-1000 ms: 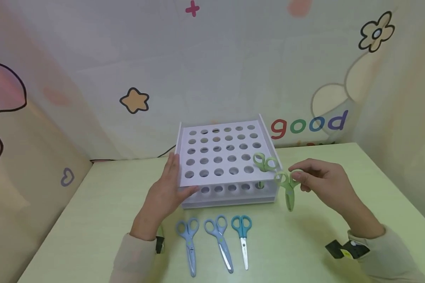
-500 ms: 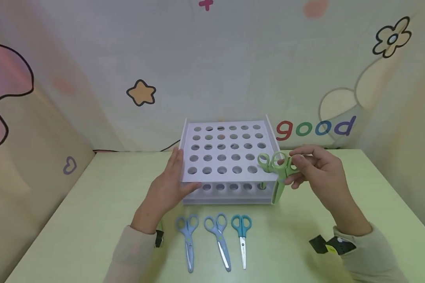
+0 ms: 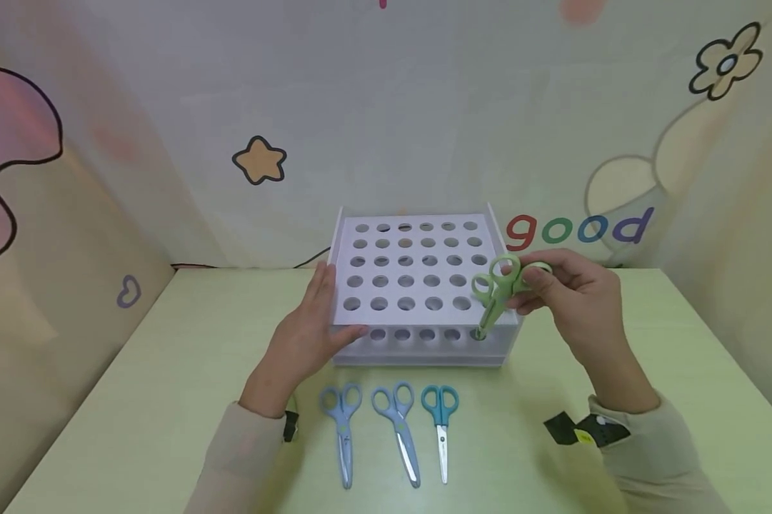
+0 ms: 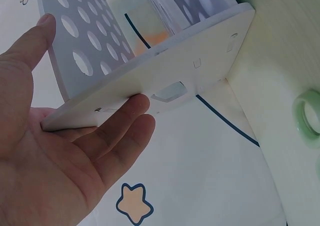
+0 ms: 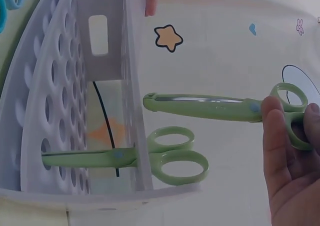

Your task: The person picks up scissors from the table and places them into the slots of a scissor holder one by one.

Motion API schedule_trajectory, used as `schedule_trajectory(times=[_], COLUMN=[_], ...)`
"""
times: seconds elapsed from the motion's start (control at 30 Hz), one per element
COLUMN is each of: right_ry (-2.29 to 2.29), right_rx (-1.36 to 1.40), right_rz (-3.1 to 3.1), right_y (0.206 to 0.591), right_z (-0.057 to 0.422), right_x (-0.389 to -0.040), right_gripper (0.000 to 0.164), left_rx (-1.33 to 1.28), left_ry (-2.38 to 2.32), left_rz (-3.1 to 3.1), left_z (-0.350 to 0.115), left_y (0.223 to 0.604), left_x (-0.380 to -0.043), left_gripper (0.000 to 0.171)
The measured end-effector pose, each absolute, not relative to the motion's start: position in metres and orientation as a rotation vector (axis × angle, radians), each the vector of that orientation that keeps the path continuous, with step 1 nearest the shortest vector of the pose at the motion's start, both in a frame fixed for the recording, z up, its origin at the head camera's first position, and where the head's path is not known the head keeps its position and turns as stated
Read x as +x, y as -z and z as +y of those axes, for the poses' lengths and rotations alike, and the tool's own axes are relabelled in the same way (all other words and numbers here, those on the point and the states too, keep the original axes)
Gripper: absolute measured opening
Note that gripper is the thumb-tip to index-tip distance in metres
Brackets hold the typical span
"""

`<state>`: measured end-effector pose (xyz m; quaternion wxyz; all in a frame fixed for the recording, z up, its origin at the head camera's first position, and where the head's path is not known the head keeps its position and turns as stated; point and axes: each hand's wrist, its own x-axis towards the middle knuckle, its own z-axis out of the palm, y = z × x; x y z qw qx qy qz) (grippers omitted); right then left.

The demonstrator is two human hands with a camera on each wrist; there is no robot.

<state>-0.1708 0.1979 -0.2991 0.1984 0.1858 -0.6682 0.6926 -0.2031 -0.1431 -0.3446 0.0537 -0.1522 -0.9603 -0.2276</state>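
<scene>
My right hand (image 3: 575,296) pinches one handle ring of light green scissors (image 3: 504,285) above the front right corner of a white rack with round holes (image 3: 418,271). In the right wrist view their closed blades (image 5: 200,106) point at the top board, apart from it. A second pair of green scissors (image 5: 177,168) stands in a corner hole, blades passing through both boards and handles on top. My left hand (image 3: 298,350) holds the rack's left front corner, thumb at the top board's edge (image 4: 45,21), fingers along the outer side wall.
Two lilac-blue scissors (image 3: 345,428) (image 3: 395,425) and one teal pair (image 3: 440,410) lie in a row before the rack. A green ring handle (image 4: 307,116) lies on the table near the left wrist. A printed cloth wall (image 3: 386,107) stands behind.
My right hand has moved left and up with the green scissors, from beside the rack to above its front right corner. The left hand stays on the rack. The head view has shifted slightly.
</scene>
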Motion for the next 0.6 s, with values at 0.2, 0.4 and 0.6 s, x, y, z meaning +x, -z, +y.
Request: schedule_trajectory(times=[0.2,0.4,0.6], right_ry=[-1.96,-1.96,-1.878], right_rx=[0.524,0.543,0.496], right_rz=[-1.774,-1.757,-1.808], right_y=[0.295,0.297,0.299], right_z=[0.184,0.167,0.156], right_x=[-0.179,-0.187,-0.195], right_gripper=[0.014,0.015,0.016], left_rx=[-0.441,-0.442,-0.452], left_ry=[0.711,0.725,0.714], left_rz=[-2.929,-2.932,-2.915], left_z=[-0.143,-0.143,-0.143], left_y=[0.345,0.345,0.343], left_x=[-0.204,-0.204,-0.203], left_gripper=[0.109,0.109,0.109])
